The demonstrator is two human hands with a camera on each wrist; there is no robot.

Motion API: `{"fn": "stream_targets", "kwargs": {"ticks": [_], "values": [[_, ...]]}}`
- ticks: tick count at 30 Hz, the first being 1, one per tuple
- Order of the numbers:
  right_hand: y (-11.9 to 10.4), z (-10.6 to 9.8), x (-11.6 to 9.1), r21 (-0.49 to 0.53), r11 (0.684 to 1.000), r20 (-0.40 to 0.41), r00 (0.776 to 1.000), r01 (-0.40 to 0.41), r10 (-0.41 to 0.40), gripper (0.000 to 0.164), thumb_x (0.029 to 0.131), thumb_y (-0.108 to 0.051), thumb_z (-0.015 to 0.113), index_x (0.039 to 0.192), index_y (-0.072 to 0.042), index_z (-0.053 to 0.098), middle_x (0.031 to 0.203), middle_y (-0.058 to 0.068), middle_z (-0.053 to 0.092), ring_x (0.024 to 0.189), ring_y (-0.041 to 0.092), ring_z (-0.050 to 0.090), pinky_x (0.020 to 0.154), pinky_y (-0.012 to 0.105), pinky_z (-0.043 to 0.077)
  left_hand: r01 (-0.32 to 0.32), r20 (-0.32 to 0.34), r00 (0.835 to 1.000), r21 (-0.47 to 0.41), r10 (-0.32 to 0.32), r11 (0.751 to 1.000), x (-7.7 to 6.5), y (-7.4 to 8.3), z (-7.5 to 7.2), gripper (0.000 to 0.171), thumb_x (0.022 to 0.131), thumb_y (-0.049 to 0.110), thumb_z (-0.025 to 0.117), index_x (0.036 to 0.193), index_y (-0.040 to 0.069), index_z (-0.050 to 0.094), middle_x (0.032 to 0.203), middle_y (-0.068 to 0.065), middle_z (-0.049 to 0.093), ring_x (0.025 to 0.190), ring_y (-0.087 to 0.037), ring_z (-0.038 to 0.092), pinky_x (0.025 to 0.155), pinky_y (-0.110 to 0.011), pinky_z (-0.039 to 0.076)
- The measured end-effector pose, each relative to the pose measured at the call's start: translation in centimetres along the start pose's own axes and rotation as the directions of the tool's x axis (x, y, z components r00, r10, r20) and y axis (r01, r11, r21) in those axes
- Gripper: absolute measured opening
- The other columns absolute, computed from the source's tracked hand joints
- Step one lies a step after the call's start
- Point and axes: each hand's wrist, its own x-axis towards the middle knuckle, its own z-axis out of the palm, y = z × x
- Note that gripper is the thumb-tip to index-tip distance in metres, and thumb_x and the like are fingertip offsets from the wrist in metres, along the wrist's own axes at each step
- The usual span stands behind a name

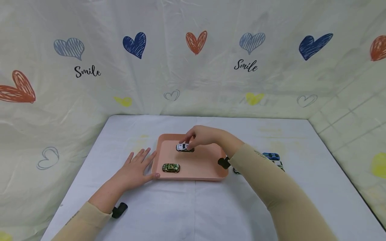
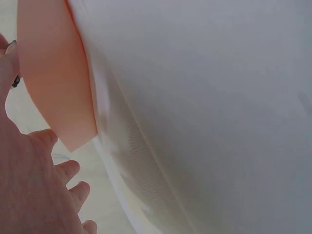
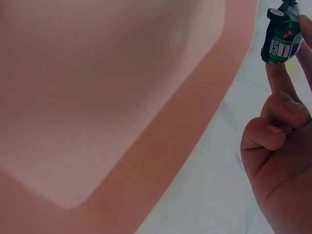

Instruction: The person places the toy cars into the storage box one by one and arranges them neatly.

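Note:
My right hand (image 1: 205,136) pinches a toy car (image 1: 182,147) over the back left part of the pink tray (image 1: 199,170). From above the car looks white and black. In the right wrist view the toy car (image 3: 282,41) shows a green end with "SUPER" lettering, held between thumb and fingers. Spread fingers of my left hand (image 1: 135,172) lie at the tray's left side, the thumb touching its front left rim. A green and yellow camouflage toy car (image 1: 171,168) stands in the tray's front left corner.
Right of the tray, partly behind the right forearm, are a blue toy car (image 1: 271,156), a white and green one (image 1: 278,164) and a barely visible dark one (image 1: 236,171). A white cloth covers the table (image 1: 193,207). A heart-patterned curtain (image 1: 193,73) hangs behind it.

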Motion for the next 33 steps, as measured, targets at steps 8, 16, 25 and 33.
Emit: {"fn": "stream_targets", "kwargs": {"ticks": [8, 16, 25, 33], "values": [[-1.0, 1.6, 2.3, -0.047, 0.998, 0.016, 0.999, -0.033, 0.034, 0.032, 0.089, -0.022, 0.073, 0.119, -0.030, 0.074, 0.105, -0.007, 0.067, 0.096, 0.015, 0.059, 0.080, 0.030, 0.052, -0.006, -0.015, 1.000, -0.016, 0.006, 1.000, 0.1, 0.1, -0.1, 0.097, 0.086, 0.078, 0.048, 0.159, 0.017, 0.026, 0.163, -0.015, 0.021, 0.149, -0.038, 0.017, 0.117, -0.063, 0.008], [-0.7, 3.1, 4.6, -0.102, 0.992, 0.003, 0.997, -0.075, 0.075, 0.031, 0.089, -0.020, 0.074, 0.119, -0.026, 0.074, 0.107, -0.005, 0.064, 0.098, 0.013, 0.058, 0.079, 0.026, 0.051, -0.002, 0.001, 1.000, -0.010, 0.002, 1.000, 0.0, 0.1, -0.3, 0.097, 0.087, 0.079, 0.045, 0.159, 0.019, 0.024, 0.164, -0.014, 0.020, 0.150, -0.037, 0.016, 0.118, -0.063, 0.007], [-0.9, 4.5, 5.6, -0.069, 0.991, 0.022, 0.993, -0.114, 0.116, 0.031, 0.090, -0.015, 0.074, 0.120, -0.021, 0.074, 0.106, -0.002, 0.065, 0.096, 0.014, 0.058, 0.078, 0.024, 0.053, 0.003, -0.001, 1.000, -0.004, -0.003, 1.000, 0.0, -0.1, 0.0, 0.096, 0.087, 0.078, 0.047, 0.159, 0.019, 0.024, 0.164, -0.013, 0.020, 0.150, -0.037, 0.015, 0.118, -0.062, 0.008], [-0.7, 4.9, 5.8, -0.105, 0.987, 0.032, 0.992, -0.118, 0.122, 0.033, 0.091, -0.017, 0.073, 0.123, -0.024, 0.072, 0.105, -0.004, 0.063, 0.095, 0.013, 0.058, 0.081, 0.024, 0.052, 0.008, 0.007, 1.000, -0.021, -0.007, 1.000, 0.1, -0.3, 0.1, 0.098, 0.086, 0.080, 0.044, 0.160, 0.020, 0.022, 0.164, -0.013, 0.018, 0.150, -0.036, 0.013, 0.118, -0.062, 0.006]]}}
